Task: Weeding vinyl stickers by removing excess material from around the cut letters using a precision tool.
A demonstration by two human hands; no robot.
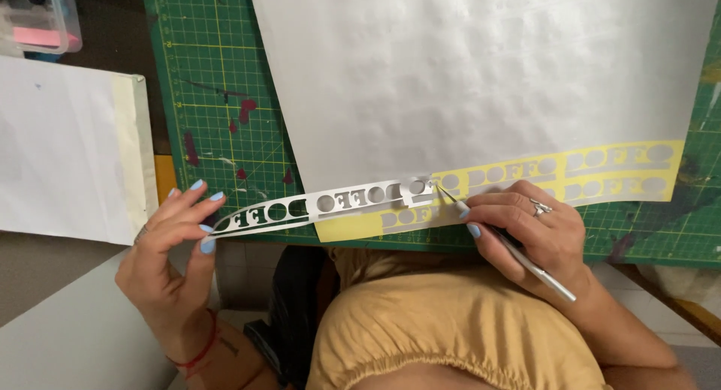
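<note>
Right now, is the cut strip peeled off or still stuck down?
Partly peeled: left hand lifts strip; its right end meets the sheet.

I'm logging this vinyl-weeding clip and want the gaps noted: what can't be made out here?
All in the head view:
- Tool tip: too fine to tell whether it touches the peeled strip.
- Tool shaft: middle hidden inside the right hand.
- White sheet: top cut off by the frame edge.
- Plastic box: cropped at the corner, contents blurred.

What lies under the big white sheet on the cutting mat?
Yellow backing shows under the white sheet where the strip is peeled away. The green cutting mat lies beneath; the rest under the sheet is covered.
</note>
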